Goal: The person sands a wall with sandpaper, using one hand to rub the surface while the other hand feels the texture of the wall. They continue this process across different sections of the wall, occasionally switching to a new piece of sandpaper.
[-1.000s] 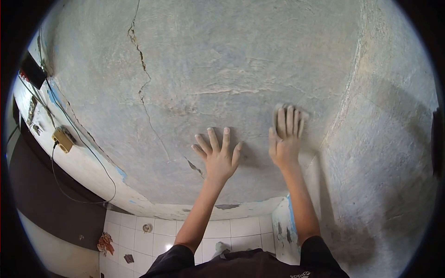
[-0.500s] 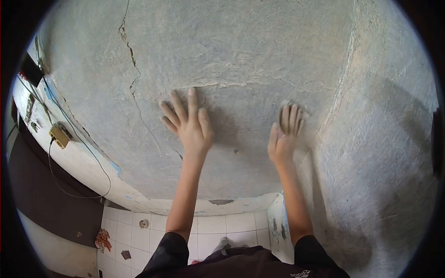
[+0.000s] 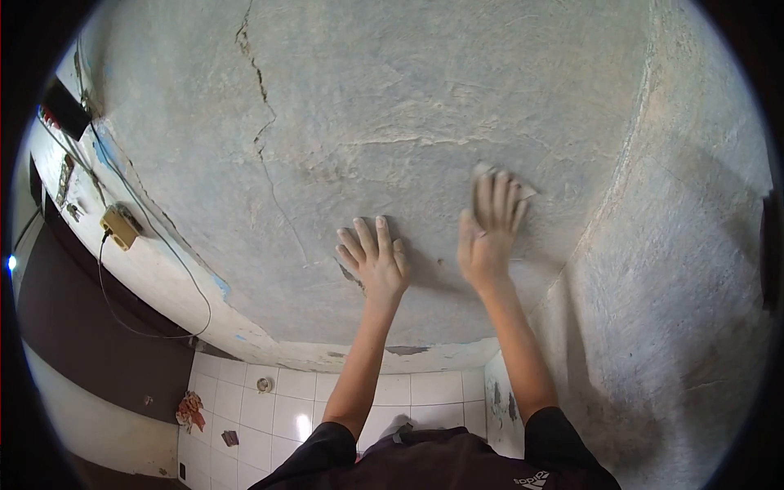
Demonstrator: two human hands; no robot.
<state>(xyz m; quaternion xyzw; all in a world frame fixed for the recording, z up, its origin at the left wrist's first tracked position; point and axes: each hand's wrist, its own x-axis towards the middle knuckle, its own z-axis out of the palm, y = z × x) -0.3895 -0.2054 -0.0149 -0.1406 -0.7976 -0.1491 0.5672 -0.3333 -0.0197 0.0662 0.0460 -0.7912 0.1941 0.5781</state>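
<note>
In front of me is a rough grey plastered wall (image 3: pixel 343 90). My left hand (image 3: pixel 382 265) lies open on it, with fingers spread and the palm towards the plaster. To its right, my right hand (image 3: pixel 492 233) presses a pale, thin sheet, which looks like sandpaper (image 3: pixel 529 191), flat against the wall. Its corners show beside and above the fingertips; the rest is hidden under the hand. A raised, rough ridge (image 3: pixel 416 137) of plaster runs above both hands. Near the left wrist is a dark chipped spot (image 3: pixel 351 276).
A long crack (image 3: pixel 260 77) descends the wall at upper left. An adjoining wall (image 3: pixel 670 286) stands at right. At left are a yellowish socket box (image 3: pixel 121 227) and a looping cable (image 3: pixel 196 286). White floor tiles (image 3: pixel 294 384) hold some crumpled scraps (image 3: pixel 190 411).
My left hand has moved down and slightly right on the wall. The right hand, with the sandpaper, has slid left across the plaster. The view has shifted a little.
</note>
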